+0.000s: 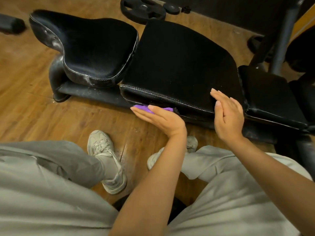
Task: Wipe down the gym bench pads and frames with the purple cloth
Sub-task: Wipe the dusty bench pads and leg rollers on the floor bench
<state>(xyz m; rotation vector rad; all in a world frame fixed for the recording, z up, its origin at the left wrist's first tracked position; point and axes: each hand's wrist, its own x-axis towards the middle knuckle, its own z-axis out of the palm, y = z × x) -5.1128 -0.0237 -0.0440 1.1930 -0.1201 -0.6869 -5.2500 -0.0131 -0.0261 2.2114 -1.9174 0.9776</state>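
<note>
The black gym bench has a curved seat pad point(95, 48), a wide middle pad point(179, 62) and a smaller pad point(267, 92) to the right. Its dusty black frame point(88, 92) runs beneath them along the floor. My left hand point(158, 119) lies flat, pressing the purple cloth point(144, 108) against the lower front edge of the middle pad; most of the cloth is hidden behind the fingers. My right hand point(228, 114) rests on the middle pad's front right edge with straight fingers, holding nothing.
The floor point(34, 116) is wooden planks. Black weight plates point(143, 9) lie behind the bench. A grey upright post point(283, 36) stands at the right rear. My legs in grey trousers and pale sneakers point(105, 155) are close in front of the bench.
</note>
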